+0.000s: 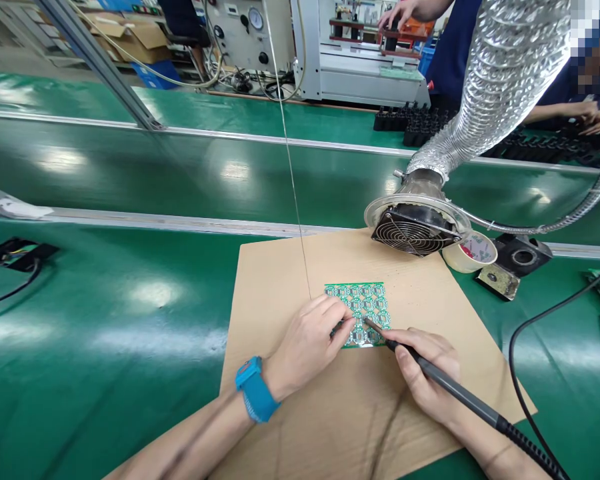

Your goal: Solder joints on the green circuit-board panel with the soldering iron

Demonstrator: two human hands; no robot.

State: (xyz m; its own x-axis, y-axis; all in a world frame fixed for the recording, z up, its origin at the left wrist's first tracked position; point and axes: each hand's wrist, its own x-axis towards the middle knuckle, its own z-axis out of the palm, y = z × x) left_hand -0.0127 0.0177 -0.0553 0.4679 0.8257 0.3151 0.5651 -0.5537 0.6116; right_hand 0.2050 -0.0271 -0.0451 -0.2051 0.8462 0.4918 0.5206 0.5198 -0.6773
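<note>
Soldering at the bench: the board (pixel 363 301) is lying flat at the middle of the cardboard (pixel 275 287), which is covering the table's (pixel 130 320) near edge. The right hand (pixel 427 381) is clamping the iron (pixel 463 395), its tip touching the board's near edge. The left hand (pixel 311 343) is pinching its fingertips together on the board's left edge, where the wire (pixel 291 180) is descending; whether they grip it is unclear. The fan (pixel 414 228) is hanging over the cardboard's far right corner.

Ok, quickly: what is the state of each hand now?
Left hand: fingertips on the green board; grip on thin wire cannot be told.
Right hand: closed on the soldering iron.
</note>
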